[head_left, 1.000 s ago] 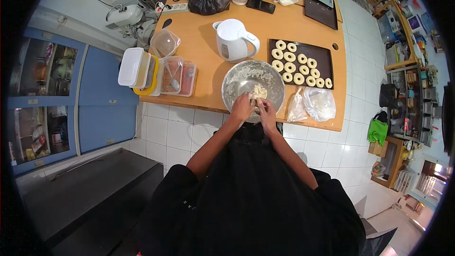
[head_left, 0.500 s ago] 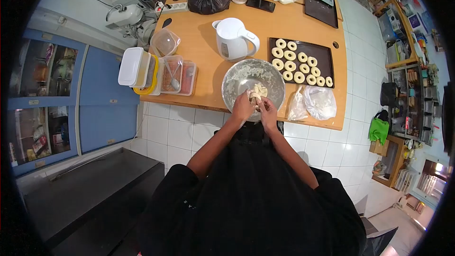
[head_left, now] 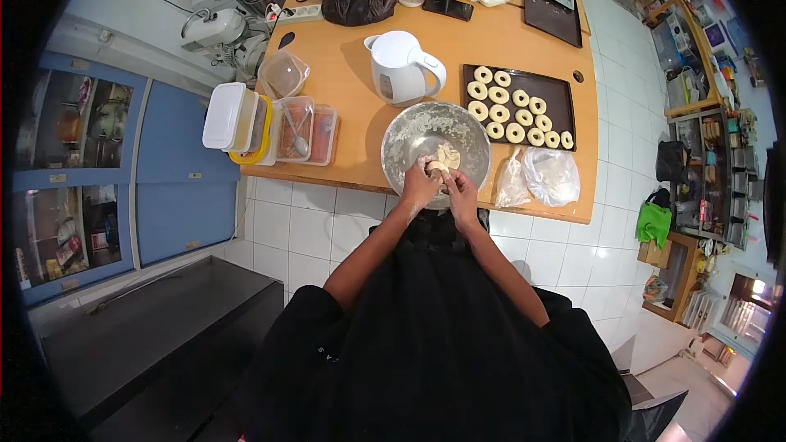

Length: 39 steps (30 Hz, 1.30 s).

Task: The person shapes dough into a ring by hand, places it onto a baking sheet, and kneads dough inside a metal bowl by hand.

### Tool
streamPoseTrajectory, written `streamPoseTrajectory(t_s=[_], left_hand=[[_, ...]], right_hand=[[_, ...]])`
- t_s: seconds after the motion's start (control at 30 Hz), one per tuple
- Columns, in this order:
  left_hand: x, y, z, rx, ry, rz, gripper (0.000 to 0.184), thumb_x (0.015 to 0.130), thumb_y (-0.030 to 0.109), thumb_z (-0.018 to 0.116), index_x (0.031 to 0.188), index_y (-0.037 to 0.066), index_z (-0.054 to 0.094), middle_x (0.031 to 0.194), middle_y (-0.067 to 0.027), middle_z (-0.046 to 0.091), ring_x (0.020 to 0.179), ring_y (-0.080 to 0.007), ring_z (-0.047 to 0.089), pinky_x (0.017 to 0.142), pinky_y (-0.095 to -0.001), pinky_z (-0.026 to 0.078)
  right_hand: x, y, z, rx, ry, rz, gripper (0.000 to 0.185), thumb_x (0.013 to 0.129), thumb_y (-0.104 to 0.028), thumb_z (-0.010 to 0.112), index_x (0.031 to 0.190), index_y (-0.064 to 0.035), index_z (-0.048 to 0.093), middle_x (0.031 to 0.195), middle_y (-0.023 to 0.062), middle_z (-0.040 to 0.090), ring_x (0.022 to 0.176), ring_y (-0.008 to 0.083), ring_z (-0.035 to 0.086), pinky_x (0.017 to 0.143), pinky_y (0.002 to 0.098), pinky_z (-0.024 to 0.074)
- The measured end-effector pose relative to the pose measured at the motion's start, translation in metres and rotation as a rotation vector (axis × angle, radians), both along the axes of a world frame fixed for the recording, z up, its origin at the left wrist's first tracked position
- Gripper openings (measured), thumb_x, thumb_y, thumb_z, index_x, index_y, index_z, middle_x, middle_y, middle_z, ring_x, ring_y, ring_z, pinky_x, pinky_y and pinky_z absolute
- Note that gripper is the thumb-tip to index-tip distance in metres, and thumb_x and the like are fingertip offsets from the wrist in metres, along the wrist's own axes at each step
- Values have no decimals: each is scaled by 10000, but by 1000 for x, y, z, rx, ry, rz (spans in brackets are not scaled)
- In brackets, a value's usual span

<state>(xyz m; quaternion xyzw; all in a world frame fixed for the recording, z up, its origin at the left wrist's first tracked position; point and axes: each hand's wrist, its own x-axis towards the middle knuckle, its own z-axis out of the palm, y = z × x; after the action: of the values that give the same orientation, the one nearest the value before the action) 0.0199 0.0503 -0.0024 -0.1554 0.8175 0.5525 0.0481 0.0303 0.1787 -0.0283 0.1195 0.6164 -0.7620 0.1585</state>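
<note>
Pale dough (head_left: 447,157) sits low in a large metal bowl (head_left: 397,133) at the table's front edge, its inner wall smeared with dough residue. My left hand (head_left: 420,183) is closed on the near left part of a piece of dough over the bowl. Closed on the right side of the same piece is my right hand (head_left: 460,190). The fingertips of both hands almost meet on it. Whether this piece is joined to the rest of the dough, I cannot tell. To the bowl's right, a dark baking tray (head_left: 548,86) carries several dough rings.
A white electric kettle (head_left: 397,68) stands behind the bowl. Plastic containers (head_left: 237,119) cluster at the left. Two plastic bags, one a round clear bag (head_left: 552,176), lie at the right front. Across the table, another person's hands touch a black plastic bag (head_left: 359,3).
My hands stay over the bowl, with the fingers shifted slightly on the dough. Across the table, the other person's hands have moved apart and the black bag lies flatter.
</note>
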Motion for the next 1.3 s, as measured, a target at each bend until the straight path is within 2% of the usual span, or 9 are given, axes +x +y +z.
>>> streamPoseTrajectory(t_s=[0.07,0.17,0.27,0.37,0.77,0.87,1.07,1.17,1.3], left_hand=[[0,-3,-12,15,-11,-33,320,831,89,607,1126,-32,580,997,-159,664,927,-264,656,810,-345,507],[-5,-12,34,453,-333,-79,322,870,130,597,1154,-22,585,1020,-102,660,933,-205,643,789,-299,510],[-6,-25,23,605,-382,-94,320,912,171,587,1175,-10,586,1034,-65,648,937,-148,613,747,-264,502],[-5,-32,19,581,-361,-185,305,941,169,565,1187,-10,588,1047,-64,647,936,-123,593,721,-267,495],[1,-31,6,543,-309,-150,275,951,147,549,1164,-19,604,1053,-58,646,911,-119,596,731,-270,490],[-1,-32,16,427,-280,-213,278,947,155,558,1154,-23,610,1035,-60,652,899,-124,604,717,-273,497],[-1,-31,21,449,-300,-109,279,941,171,583,1141,-17,633,986,-64,668,879,-123,611,699,-278,514],[-2,-33,5,414,-269,-129,286,922,206,618,1089,-23,653,923,-43,667,788,-85,587,629,-252,478],[-2,-37,-4,378,-275,-163,293,937,209,598,1102,-27,650,959,-69,670,815,-120,616,668,-283,519]], right_hand=[[0,0,2,7,-13,-19,290,934,-224,626,1102,12,627,1009,45,650,922,95,575,806,236,460],[-1,6,1,64,-37,42,308,936,-255,621,1114,-4,623,989,27,649,900,86,569,774,243,460],[0,8,-5,44,-56,49,293,952,-306,589,1126,-71,620,966,-26,640,849,68,569,736,236,459],[-1,9,4,-113,-119,88,255,944,-293,605,1098,-90,625,949,-43,636,830,53,559,728,227,443],[-1,10,11,-126,-173,76,223,916,-253,651,1078,-103,620,934,-46,640,793,33,553,682,199,421],[-2,10,12,-96,-136,78,226,917,-251,650,1079,-97,621,930,-46,637,788,31,547,680,200,421],[-6,11,12,-50,-83,103,275,924,-273,639,1113,-74,628,930,-49,640,780,30,536,686,203,413],[-7,12,7,-35,-100,110,297,930,-282,630,1129,-62,635,936,-48,646,780,32,536,692,204,410],[-7,11,11,-68,-83,114,299,934,-287,623,1125,-57,644,934,-47,647,793,33,541,683,199,408]])
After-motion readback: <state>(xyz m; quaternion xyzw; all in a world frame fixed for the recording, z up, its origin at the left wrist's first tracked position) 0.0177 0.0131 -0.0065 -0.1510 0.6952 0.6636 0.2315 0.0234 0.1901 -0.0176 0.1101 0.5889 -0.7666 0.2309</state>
